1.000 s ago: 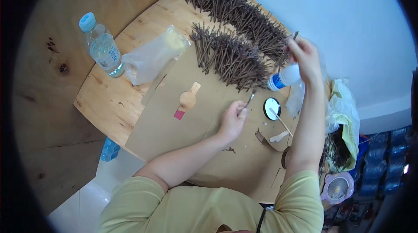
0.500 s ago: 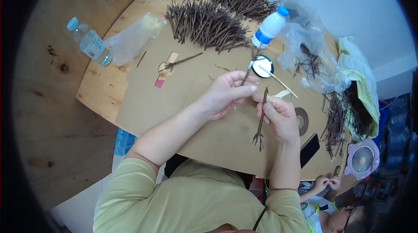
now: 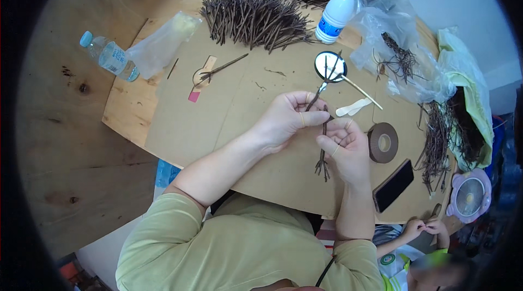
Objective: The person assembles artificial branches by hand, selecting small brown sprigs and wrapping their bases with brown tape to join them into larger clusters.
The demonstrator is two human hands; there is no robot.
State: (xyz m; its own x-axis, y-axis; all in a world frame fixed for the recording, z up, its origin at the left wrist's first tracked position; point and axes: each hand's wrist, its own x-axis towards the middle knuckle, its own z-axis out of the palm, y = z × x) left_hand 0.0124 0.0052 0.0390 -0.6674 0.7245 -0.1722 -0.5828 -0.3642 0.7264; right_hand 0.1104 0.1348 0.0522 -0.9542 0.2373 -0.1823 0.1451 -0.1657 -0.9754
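- Twig (image 3: 316,96) in left hand (image 3: 286,119), pinched thumb to fingers; forked end up, white coating at fork, prongs overlapping black-rimmed dish (image 3: 317,63) in view; contact unclear.
- Right hand (image 3: 348,146) pinches second twig (image 3: 322,163), forked end down, upper end near left thumb.
- Brown tape roll (image 3: 383,156) and phone (image 3: 393,186) on cardboard (image 3: 234,106), right of right hand.
- Twig pile (image 3: 256,21) beyond both hands, near white bottle (image 3: 338,10).
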